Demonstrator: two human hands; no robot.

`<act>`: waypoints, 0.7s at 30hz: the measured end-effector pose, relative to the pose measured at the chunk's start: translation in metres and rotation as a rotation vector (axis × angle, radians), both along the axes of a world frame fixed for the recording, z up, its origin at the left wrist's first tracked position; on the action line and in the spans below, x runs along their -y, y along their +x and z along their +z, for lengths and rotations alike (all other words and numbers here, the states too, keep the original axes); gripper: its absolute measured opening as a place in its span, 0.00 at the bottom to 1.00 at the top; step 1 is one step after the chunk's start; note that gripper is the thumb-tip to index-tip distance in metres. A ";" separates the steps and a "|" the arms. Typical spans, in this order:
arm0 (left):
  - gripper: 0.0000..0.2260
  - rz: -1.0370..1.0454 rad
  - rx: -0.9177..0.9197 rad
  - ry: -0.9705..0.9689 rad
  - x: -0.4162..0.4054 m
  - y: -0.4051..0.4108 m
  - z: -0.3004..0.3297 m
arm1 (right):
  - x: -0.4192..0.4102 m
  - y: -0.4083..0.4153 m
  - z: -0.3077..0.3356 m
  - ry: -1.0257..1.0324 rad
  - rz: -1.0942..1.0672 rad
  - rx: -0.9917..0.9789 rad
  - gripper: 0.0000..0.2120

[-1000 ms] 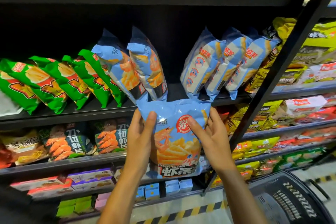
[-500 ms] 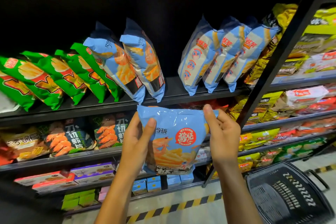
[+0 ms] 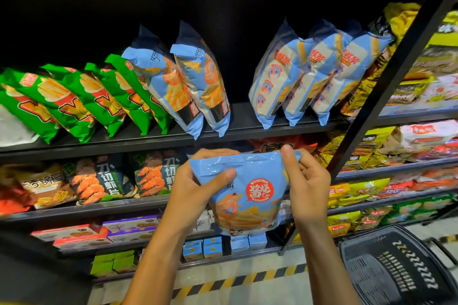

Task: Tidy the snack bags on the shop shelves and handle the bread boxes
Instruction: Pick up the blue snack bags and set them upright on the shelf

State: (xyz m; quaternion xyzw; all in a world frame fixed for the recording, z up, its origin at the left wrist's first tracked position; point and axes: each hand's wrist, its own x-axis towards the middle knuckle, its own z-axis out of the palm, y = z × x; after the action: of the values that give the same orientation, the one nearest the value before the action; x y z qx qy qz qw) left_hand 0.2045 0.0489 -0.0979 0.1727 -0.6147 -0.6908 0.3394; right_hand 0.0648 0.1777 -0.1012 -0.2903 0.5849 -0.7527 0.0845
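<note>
Here both hands grip one glossy light-blue plastic snack bag [image 3: 244, 193] in front of the lower shelves: left hand [image 3: 195, 190] pinching its upper left corner, right hand [image 3: 306, 186] its right. The black plastic basket [image 3: 396, 267] sits lower right, its contents unclear.

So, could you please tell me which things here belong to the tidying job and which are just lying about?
Job:
- held blue snack bag, gripped by left hand and right hand
- blue bags on shelf
- green bags

Lying about:
- black basket
- small blue boxes
</note>
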 end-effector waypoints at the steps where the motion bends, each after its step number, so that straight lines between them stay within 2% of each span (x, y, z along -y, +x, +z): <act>1: 0.11 0.005 -0.011 -0.003 0.000 -0.001 -0.001 | -0.002 -0.004 -0.001 0.013 0.069 -0.023 0.19; 3: 0.09 -0.005 -0.036 -0.012 0.001 -0.003 -0.002 | -0.006 -0.012 -0.002 0.053 0.218 -0.063 0.13; 6: 0.09 -0.033 -0.073 -0.018 0.001 -0.006 -0.003 | -0.011 -0.020 -0.002 0.121 0.344 -0.163 0.11; 10: 0.12 -0.114 -0.085 -0.018 0.002 -0.007 -0.004 | -0.012 -0.028 -0.008 0.089 0.348 -0.257 0.05; 14: 0.11 -0.175 -0.059 -0.034 0.008 -0.007 -0.005 | -0.010 -0.029 -0.011 0.069 0.352 -0.230 0.11; 16: 0.10 -0.174 -0.054 -0.029 0.010 -0.007 -0.004 | -0.008 -0.029 -0.011 0.070 0.355 -0.229 0.11; 20: 0.07 -0.149 -0.044 0.008 0.011 -0.008 -0.001 | -0.007 -0.028 -0.010 0.111 0.325 -0.218 0.02; 21: 0.07 -0.132 -0.031 0.021 0.011 -0.007 -0.001 | -0.008 -0.028 -0.007 0.137 0.314 -0.190 0.03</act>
State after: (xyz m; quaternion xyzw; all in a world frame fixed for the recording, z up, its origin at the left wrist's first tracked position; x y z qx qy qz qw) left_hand 0.1972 0.0376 -0.0991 0.1244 -0.6123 -0.7206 0.3006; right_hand 0.0371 0.1855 -0.1083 -0.4411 0.5878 -0.6578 0.1650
